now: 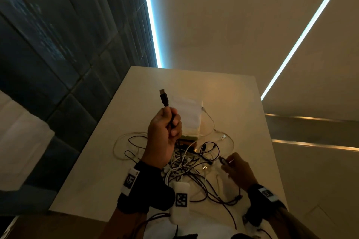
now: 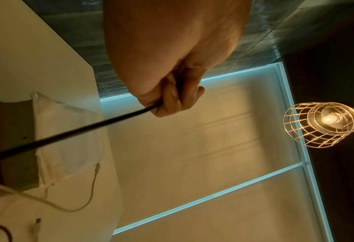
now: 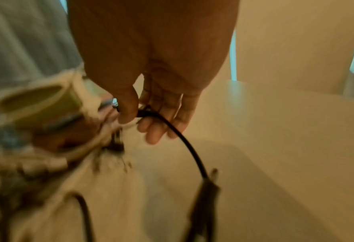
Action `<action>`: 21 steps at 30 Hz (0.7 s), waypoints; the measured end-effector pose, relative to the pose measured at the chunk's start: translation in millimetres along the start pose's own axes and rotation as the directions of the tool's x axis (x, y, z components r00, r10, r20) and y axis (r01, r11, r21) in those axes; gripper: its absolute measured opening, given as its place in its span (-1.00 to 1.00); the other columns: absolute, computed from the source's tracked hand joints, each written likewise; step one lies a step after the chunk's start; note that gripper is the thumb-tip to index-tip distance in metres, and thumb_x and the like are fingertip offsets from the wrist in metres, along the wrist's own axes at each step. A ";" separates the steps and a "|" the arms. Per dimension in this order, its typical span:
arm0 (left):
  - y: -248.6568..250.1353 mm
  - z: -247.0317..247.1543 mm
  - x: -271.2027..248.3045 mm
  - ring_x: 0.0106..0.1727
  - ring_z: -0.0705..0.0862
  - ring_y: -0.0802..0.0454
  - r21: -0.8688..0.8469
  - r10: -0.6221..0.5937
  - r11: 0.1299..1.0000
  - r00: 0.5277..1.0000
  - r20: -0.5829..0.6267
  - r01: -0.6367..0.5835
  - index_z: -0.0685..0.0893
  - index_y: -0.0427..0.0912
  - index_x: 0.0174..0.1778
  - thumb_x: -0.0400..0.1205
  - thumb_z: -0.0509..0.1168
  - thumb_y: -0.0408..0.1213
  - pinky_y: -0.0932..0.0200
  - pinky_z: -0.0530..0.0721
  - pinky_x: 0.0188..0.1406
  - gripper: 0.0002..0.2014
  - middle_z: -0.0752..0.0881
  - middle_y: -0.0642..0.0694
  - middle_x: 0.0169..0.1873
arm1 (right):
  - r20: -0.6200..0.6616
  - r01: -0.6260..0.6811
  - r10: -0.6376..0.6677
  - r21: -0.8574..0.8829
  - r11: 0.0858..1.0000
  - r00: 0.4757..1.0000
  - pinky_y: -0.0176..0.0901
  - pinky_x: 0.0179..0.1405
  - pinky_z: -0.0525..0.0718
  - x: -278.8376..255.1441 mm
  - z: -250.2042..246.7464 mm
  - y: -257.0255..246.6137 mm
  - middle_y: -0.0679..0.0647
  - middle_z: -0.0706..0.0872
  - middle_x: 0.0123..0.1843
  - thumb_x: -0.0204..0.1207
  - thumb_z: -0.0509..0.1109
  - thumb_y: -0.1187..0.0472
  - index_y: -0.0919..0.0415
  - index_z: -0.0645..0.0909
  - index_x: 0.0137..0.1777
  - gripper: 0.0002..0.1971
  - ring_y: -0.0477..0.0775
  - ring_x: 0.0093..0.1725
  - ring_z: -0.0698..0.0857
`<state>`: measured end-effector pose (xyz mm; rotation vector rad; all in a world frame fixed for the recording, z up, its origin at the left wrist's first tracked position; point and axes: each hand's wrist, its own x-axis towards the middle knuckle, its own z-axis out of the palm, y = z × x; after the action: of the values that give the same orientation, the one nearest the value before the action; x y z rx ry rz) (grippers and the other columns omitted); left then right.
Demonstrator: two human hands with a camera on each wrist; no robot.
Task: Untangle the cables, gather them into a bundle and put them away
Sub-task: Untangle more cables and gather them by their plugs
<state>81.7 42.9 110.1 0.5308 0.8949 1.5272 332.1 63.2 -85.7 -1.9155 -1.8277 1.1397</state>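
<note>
Wristband markers [image 1: 130,180] stay unreadable; left hand [image 1: 163,134] fists black cable [image 1: 164,99], right hand [image 1: 236,169] apparently pinches another's plug [image 3: 144,113].

smooth matt table [image 1: 108,141], cloth pouch [image 1: 187,114]

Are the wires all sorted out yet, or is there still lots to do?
Still lots. Nothing looks bundled or put away yet. The left hand holds up a black cable by its plug end, and the right hand pinches another black cable low over the table. The pile of cables, white and black, is still knotted together, and all of it still needs gathering.
</note>
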 end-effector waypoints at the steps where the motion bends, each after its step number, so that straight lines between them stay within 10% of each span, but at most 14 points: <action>1: -2.6 0.2 -0.3 -0.60 0.27 0.16 0.015 -0.003 1.000 1.000 -0.007 0.003 0.52 -0.18 -0.17 0.79 0.00 -0.20 0.25 0.18 -0.60 -0.71 0.43 0.01 -0.51 | -0.016 -0.025 0.028 0.179 0.984 0.999 -0.01 -0.44 0.70 -1.7 -7.7 -8.9 0.15 0.73 -0.25 0.53 0.48 0.17 0.23 0.50 -0.02 -0.78 0.11 -0.40 0.68; 5: -16.5 3.4 -1.4 -0.59 0.23 0.17 0.115 -0.001 0.993 0.999 -0.042 0.005 0.52 -0.21 -0.12 0.79 0.01 -0.20 0.22 0.12 -0.60 -0.73 0.37 0.04 -0.53 | -0.070 0.049 -0.006 0.641 0.766 0.998 -0.14 -0.54 0.38 -15.2 -42.3 -65.8 0.20 0.55 -0.33 0.62 0.36 0.26 0.28 0.56 0.06 -0.89 -0.01 -0.46 0.42; 10: -25.1 17.7 -8.9 -0.58 0.24 0.18 0.303 -0.012 0.952 0.998 -0.059 0.029 0.55 -0.25 0.02 0.78 0.08 -0.19 0.30 0.26 -0.64 -0.78 0.32 0.03 -0.51 | -0.146 0.302 -0.320 0.799 0.520 0.936 -0.10 -0.32 0.67 -48.0 -76.0 -148.9 0.30 0.72 -0.19 0.66 0.19 0.44 0.41 0.48 0.24 -0.80 0.16 -0.32 0.64; 15: -28.6 26.1 -15.6 -0.33 0.50 -0.21 0.424 -0.058 0.905 0.997 0.041 0.035 0.63 -0.28 0.17 0.64 0.29 0.06 -0.20 0.53 -0.19 -0.56 0.57 -0.29 -0.35 | -0.186 0.376 -0.370 0.746 0.550 0.910 0.03 -0.32 0.78 -73.0 -68.8 -192.1 0.33 0.78 -0.25 0.61 0.32 0.26 0.42 0.48 0.09 -0.80 0.30 -0.35 0.75; 21: -20.3 17.5 -14.7 -0.56 0.23 0.15 0.384 0.062 0.923 0.997 -0.049 -0.039 0.67 -0.21 0.03 0.74 0.18 -0.17 0.25 0.29 -0.61 -0.78 0.33 0.05 -0.58 | -0.094 0.334 -0.381 0.697 0.635 0.920 0.00 -0.38 0.69 -72.4 -50.8 -177.7 0.31 0.74 -0.34 0.63 0.32 0.29 0.39 0.57 -0.07 -0.87 0.15 -0.42 0.68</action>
<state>110.1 32.1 107.0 0.7979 1.2471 1.4242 244.5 43.5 91.2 -1.0260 -1.3856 1.4688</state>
